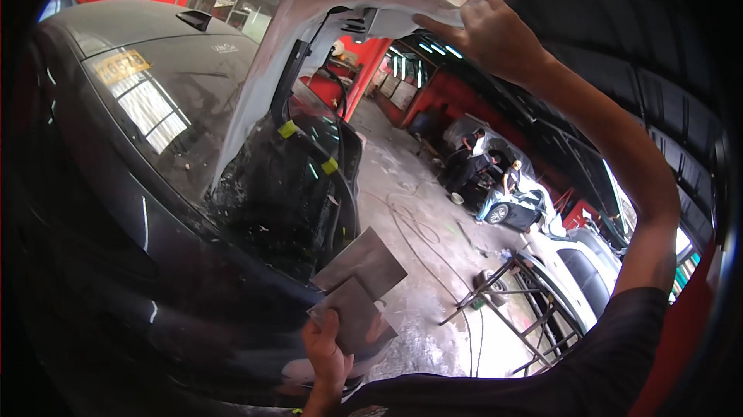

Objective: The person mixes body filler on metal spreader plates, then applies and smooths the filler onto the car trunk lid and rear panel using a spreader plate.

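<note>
Flat plates, raised trunk lid
Left hand clasps plates, six o'clock; right hand grips lid, one o'clock.

This is a car repair workshop: a dark car has its trunk lid raised, and people work at another car along the right edge of the floor, beyond a metal stand.
</note>
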`<state>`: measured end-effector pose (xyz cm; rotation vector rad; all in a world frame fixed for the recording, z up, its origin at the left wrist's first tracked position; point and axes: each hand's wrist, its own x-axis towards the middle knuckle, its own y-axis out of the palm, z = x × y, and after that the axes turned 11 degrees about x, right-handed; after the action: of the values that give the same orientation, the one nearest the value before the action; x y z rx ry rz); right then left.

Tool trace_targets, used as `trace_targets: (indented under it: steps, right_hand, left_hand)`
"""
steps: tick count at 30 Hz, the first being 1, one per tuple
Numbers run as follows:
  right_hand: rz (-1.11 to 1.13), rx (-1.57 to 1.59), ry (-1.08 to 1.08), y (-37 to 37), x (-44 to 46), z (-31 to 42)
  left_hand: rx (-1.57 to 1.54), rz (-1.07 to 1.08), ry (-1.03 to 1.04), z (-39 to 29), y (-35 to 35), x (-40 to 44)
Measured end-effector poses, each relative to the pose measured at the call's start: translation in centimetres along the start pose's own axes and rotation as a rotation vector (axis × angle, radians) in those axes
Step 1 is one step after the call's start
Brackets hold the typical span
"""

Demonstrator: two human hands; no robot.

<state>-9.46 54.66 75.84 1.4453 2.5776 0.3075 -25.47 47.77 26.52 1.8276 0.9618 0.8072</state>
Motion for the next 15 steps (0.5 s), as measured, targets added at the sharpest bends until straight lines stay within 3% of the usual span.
trace_targets:
  steps: [10,13,15]
  right_hand:
    - [0.044,-0.123,0.012,-0.7,2.2,-1.9]
    - [0.192,-0.151,0.037,-1.4,1.9,-1.3]
    - [0.068,-0.123,0.016,0.0,1.2,-1.5]
  left_hand:
    - [0.008,-0.03,-0.009,0.2,0.0,-0.2]
    - [0.03,-0.044,-0.01,0.5,-0.2,-0.2]
    - [0.028,-0.033,-0.012,0.2,-0.3,-0.2]
